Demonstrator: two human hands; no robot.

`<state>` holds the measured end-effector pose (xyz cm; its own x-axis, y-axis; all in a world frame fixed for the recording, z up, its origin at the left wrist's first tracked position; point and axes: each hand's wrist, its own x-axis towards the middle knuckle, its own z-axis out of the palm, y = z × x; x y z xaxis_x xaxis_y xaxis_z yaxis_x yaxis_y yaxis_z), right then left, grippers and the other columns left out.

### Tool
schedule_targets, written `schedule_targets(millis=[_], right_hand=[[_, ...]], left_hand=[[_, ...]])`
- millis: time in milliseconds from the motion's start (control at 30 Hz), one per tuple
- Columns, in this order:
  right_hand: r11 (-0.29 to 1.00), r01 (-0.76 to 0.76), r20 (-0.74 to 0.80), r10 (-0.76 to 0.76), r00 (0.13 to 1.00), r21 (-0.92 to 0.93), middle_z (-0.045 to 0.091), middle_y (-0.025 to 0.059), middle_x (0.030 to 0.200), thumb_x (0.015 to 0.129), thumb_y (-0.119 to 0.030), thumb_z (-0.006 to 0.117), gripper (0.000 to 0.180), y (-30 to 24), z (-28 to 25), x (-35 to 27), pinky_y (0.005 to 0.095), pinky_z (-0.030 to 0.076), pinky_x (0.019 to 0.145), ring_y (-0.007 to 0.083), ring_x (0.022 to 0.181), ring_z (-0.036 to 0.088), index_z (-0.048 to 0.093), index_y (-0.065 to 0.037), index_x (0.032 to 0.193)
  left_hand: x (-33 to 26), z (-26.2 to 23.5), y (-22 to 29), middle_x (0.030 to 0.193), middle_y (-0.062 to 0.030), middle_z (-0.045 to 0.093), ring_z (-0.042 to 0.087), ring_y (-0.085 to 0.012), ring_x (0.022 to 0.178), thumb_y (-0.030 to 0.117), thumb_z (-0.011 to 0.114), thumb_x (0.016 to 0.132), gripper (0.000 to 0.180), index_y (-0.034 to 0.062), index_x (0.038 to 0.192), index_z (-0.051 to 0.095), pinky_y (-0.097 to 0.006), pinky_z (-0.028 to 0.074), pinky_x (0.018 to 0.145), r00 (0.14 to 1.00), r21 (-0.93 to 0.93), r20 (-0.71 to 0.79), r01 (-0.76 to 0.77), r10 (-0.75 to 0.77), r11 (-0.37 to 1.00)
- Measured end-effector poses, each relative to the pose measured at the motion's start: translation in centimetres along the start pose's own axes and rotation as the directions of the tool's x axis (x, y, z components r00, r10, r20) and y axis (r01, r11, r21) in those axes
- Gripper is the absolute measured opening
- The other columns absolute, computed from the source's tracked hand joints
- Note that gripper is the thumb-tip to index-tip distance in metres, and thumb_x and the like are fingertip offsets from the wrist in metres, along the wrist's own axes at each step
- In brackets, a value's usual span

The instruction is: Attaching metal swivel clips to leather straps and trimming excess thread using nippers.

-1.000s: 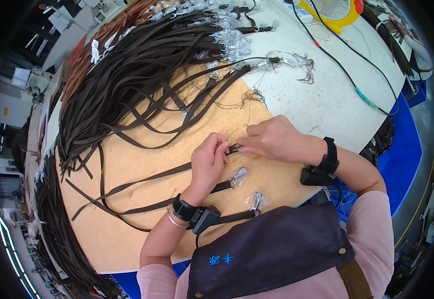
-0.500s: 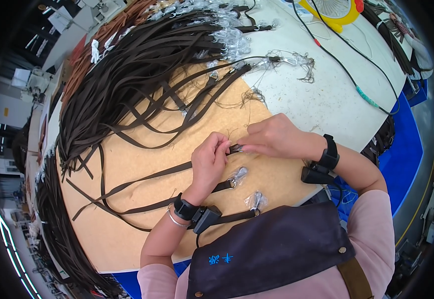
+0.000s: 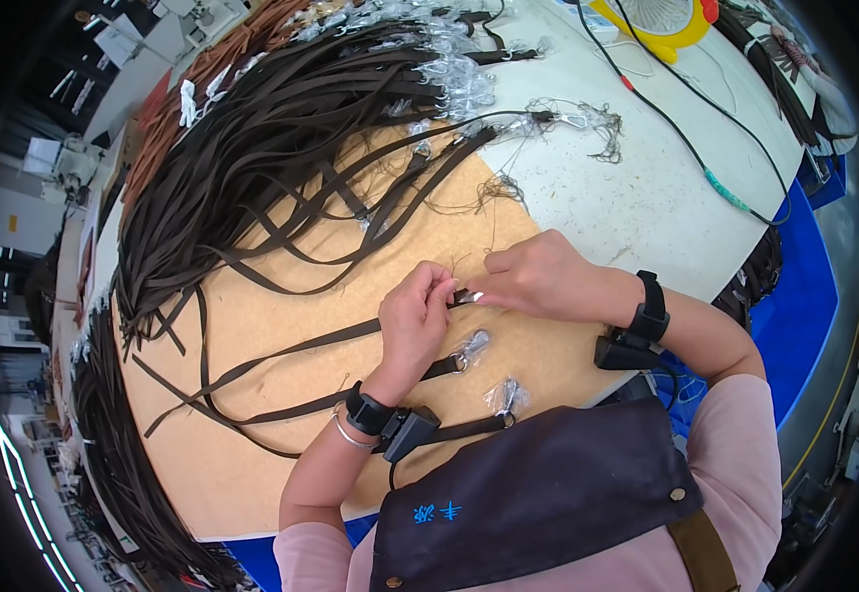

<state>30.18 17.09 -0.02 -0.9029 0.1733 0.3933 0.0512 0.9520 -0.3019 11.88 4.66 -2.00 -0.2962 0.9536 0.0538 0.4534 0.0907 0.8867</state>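
Note:
A dark brown strap (image 3: 321, 342) runs from the left across the tan board up to my two hands. My left hand (image 3: 415, 311) is closed on it near its end, thumb and fingertips pinched together. Close beside it, my right hand (image 3: 543, 278) pinches the same end, where a small shiny piece shows between the fingers; what exactly it is, I cannot make out. Thin loose threads (image 3: 461, 264) stick up just above the fingertips. Nearer me lie two more straps, ending in a plastic-wrapped metal clasp (image 3: 472, 347) and another wrapped clasp (image 3: 510, 397).
A big heap of dark straps (image 3: 242, 148) with plastic-wrapped clasps (image 3: 457, 74) covers the far left. Cut threads (image 3: 602, 128) lie on the white tabletop (image 3: 637, 187). A black cable (image 3: 681, 133) and a yellow fan (image 3: 661, 39) are at the far right.
My right hand has tilted and lowered slightly, its fingers still at the strap's end. My left hand has stayed almost still.

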Motion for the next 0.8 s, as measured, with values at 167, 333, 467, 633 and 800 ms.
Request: schedule_targets(millis=[167, 333, 467, 633, 800], right_hand=[[0.978, -0.066, -0.015, 0.070, 0.997, 0.196, 0.064, 0.0048, 0.072, 0.093, -0.032, 0.066, 0.020, 0.4, 0.8, -0.2, 0.0358, 0.048, 0.055, 0.0247, 0.061, 0.063, 0.074, -0.014, 0.098], [0.667, -0.573, 0.191, 0.558, 0.808, 0.476, 0.063, 0.0061, 0.065, 0.094, -0.035, 0.066, 0.026, 1.6, -0.7, 0.5, 0.0363, 0.044, 0.057, 0.0232, 0.058, 0.059, 0.072, -0.013, 0.105], [0.750, -0.531, 0.218, 0.484, 0.847, 0.395, 0.060, 0.0055, 0.066, 0.093, -0.034, 0.069, 0.028, 1.7, -1.7, 0.9, 0.0331, 0.042, 0.057, 0.0185, 0.058, 0.055, 0.069, -0.011, 0.108], [0.871, -0.432, 0.302, 0.357, 0.884, 0.233, 0.066, 0.0091, 0.071, 0.089, -0.034, 0.071, 0.026, 1.3, -2.3, 1.1, 0.0402, 0.046, 0.062, 0.0287, 0.069, 0.064, 0.067, -0.010, 0.097], [0.890, -0.388, 0.348, 0.295, 0.890, 0.238, 0.067, 0.0123, 0.073, 0.085, -0.027, 0.071, 0.020, 3.6, -2.4, -1.3, 0.0421, 0.047, 0.066, 0.0331, 0.074, 0.066, 0.065, -0.008, 0.089]], left_hand=[[0.4, -0.5, -0.2, 0.074, -0.0061, 0.063, 0.058, -0.0123, 0.052, 0.007, 0.061, 0.097, 0.005, 0.0022, 0.097, 0.060, -0.028, 0.045, 0.051, 0.999, 0.035, 0.034, 0.009, -0.011, 0.999], [1.1, -4.4, 1.2, 0.115, -0.0055, 0.060, 0.061, -0.0094, 0.070, 0.008, 0.063, 0.097, 0.028, 0.0023, 0.124, 0.053, -0.022, 0.047, 0.054, 0.999, -0.060, -0.019, 0.036, -0.037, 0.998], [-0.2, -5.9, 4.0, 0.111, -0.0087, 0.061, 0.064, -0.0233, 0.094, 0.010, 0.074, 0.085, 0.042, 0.0026, 0.122, 0.057, -0.032, 0.052, 0.074, 0.986, 0.555, 0.107, -0.166, 0.128, 0.815], [-1.1, -4.0, 2.0, 0.094, -0.0090, 0.058, 0.060, -0.0286, 0.089, 0.009, 0.074, 0.081, 0.023, 0.0050, 0.099, 0.061, -0.040, 0.050, 0.074, 0.876, 0.629, 0.295, -0.479, 0.383, 0.612], [-0.8, -5.5, 1.0, 0.095, -0.0092, 0.060, 0.062, -0.0282, 0.086, 0.007, 0.073, 0.081, 0.022, 0.0044, 0.099, 0.062, -0.038, 0.052, 0.071, 0.863, 0.672, 0.325, -0.498, 0.386, 0.548]])
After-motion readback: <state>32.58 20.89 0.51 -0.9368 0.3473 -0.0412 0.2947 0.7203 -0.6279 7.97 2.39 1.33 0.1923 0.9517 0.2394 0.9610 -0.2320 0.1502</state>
